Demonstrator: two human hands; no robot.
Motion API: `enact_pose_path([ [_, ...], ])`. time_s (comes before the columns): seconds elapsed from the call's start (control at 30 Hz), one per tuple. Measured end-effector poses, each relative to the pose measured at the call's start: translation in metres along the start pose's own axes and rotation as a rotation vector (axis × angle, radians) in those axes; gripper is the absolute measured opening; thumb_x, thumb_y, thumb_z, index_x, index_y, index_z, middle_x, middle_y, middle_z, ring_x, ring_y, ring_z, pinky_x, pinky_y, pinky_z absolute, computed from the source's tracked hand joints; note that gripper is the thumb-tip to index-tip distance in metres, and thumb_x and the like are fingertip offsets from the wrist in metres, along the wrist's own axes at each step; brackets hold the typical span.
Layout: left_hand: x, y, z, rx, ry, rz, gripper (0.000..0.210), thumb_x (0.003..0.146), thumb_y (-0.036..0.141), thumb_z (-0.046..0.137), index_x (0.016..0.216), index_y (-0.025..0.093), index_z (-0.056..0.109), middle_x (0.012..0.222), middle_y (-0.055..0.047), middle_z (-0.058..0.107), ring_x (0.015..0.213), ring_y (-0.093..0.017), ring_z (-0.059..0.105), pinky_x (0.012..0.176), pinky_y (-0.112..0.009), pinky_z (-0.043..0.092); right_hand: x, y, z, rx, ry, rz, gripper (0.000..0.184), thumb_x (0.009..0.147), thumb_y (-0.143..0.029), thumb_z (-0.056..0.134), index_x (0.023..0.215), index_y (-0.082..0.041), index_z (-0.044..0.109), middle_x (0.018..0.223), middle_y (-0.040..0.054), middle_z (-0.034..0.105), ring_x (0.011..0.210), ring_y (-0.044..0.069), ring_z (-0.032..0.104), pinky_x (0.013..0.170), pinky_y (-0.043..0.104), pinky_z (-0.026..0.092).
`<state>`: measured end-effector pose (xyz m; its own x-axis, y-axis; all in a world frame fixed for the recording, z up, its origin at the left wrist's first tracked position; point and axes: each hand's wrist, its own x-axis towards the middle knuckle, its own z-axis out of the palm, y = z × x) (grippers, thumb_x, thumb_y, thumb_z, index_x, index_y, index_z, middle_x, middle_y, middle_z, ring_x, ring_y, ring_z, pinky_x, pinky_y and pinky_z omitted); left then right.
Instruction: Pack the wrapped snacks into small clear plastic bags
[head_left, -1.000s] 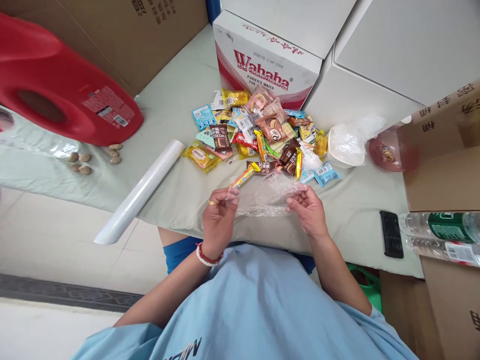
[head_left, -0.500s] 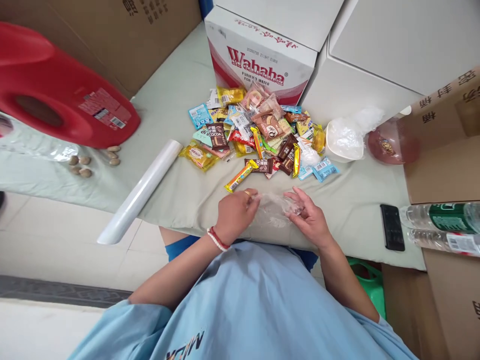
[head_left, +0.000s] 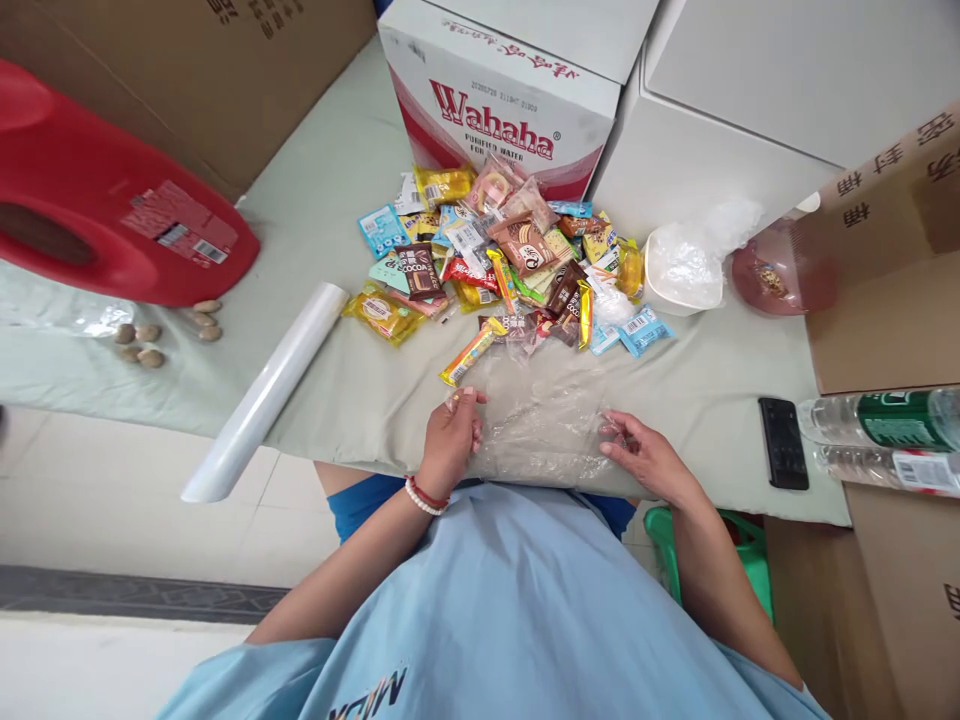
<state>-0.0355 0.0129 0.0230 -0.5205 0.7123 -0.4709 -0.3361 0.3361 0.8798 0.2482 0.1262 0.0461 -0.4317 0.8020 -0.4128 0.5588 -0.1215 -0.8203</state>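
Plastic film, clear: spread at the near edge of the worktop, between both hands; whether bag or sheet cannot be told.
Left hand: fingers curled, film edge pinched near the thumb.
Right hand: opposite film edge gripped lightly between thumb and bent fingers.
Wrapped snacks: heaped before the Wahaha purified water carton; one yellow-orange stick packet laid just beyond the left hand.
White roll: set slantwise at left, overhanging the edge.
White container: filled with crumpled plastic, right of the heap.
Black phone: placed beside two bottles.
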Motion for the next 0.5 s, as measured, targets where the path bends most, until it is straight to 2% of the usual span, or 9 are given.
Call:
enact_pose_path([
  [0.07, -0.001, -0.001, 0.000, 0.056, -0.014, 0.021, 0.050, 0.089, 0.072, 0.059, 0.090, 0.022, 0.065, 0.048, 0.008, 0.045, 0.037, -0.011, 0.038, 0.042, -0.028, 0.027, 0.014, -0.006, 0.005, 0.010, 0.094, -0.020, 0.055, 0.073, -0.053, 0.085, 0.120, -0.027, 0.073, 0.094, 0.0015, 0.075, 0.075, 0.018, 0.059, 0.072, 0.033, 0.049],
  [0.17, -0.001, -0.001, -0.006, 0.080, 0.018, 0.016, 0.049, 0.091, 0.071, 0.055, 0.092, 0.022, 0.065, 0.051, 0.008, 0.045, 0.037, -0.012, 0.039, 0.042, -0.028, 0.027, 0.034, -0.010, 0.012, 0.109, 0.186, -0.035, 0.041, 0.074, -0.056, 0.080, 0.097, -0.023, 0.074, 0.073, -0.0006, 0.066, 0.067, 0.017, 0.053, 0.064, 0.030, 0.044],
  [0.23, -0.004, -0.001, -0.014, 0.049, 0.077, -0.007, 0.045, 0.091, 0.067, 0.056, 0.093, 0.023, 0.063, 0.053, 0.008, 0.043, 0.040, -0.012, 0.040, 0.043, -0.028, 0.029, 0.039, -0.006, 0.013, 0.146, 0.238, -0.042, 0.037, 0.076, -0.057, 0.077, 0.086, -0.022, 0.071, 0.069, -0.0004, 0.063, 0.065, 0.017, 0.051, 0.062, 0.029, 0.041],
  [0.3, -0.009, -0.004, -0.025, 0.045, 0.135, -0.018, 0.041, 0.088, 0.062, 0.064, 0.098, 0.023, 0.060, 0.059, 0.008, 0.047, 0.044, -0.012, 0.044, 0.047, -0.027, 0.035, 0.035, 0.002, 0.011, 0.150, 0.271, -0.041, 0.037, 0.078, -0.058, 0.075, 0.086, -0.022, 0.071, 0.071, 0.0004, 0.065, 0.065, 0.017, 0.051, 0.063, 0.029, 0.041],
  [0.4, -0.021, -0.008, -0.044, 0.127, 0.224, 0.029, 0.056, 0.074, 0.052, 0.083, 0.114, 0.023, 0.055, 0.086, 0.004, 0.059, 0.061, -0.012, 0.055, 0.059, -0.027, 0.045, 0.017, 0.015, 0.004, 0.136, 0.282, -0.010, 0.039, 0.081, -0.059, 0.075, 0.090, -0.021, 0.072, 0.073, 0.0012, 0.067, 0.066, 0.017, 0.053, 0.064, 0.029, 0.041],
  [0.5, -0.033, -0.002, -0.058, 0.238, 0.312, 0.184, 0.073, 0.065, 0.043, 0.092, 0.125, 0.024, 0.054, 0.111, -0.003, 0.058, 0.087, -0.015, 0.058, 0.069, -0.027, 0.048, -0.001, 0.026, -0.001, 0.122, 0.315, 0.010, 0.039, 0.083, -0.059, 0.075, 0.092, -0.022, 0.073, 0.075, 0.0014, 0.068, 0.068, 0.018, 0.054, 0.066, 0.030, 0.042],
])
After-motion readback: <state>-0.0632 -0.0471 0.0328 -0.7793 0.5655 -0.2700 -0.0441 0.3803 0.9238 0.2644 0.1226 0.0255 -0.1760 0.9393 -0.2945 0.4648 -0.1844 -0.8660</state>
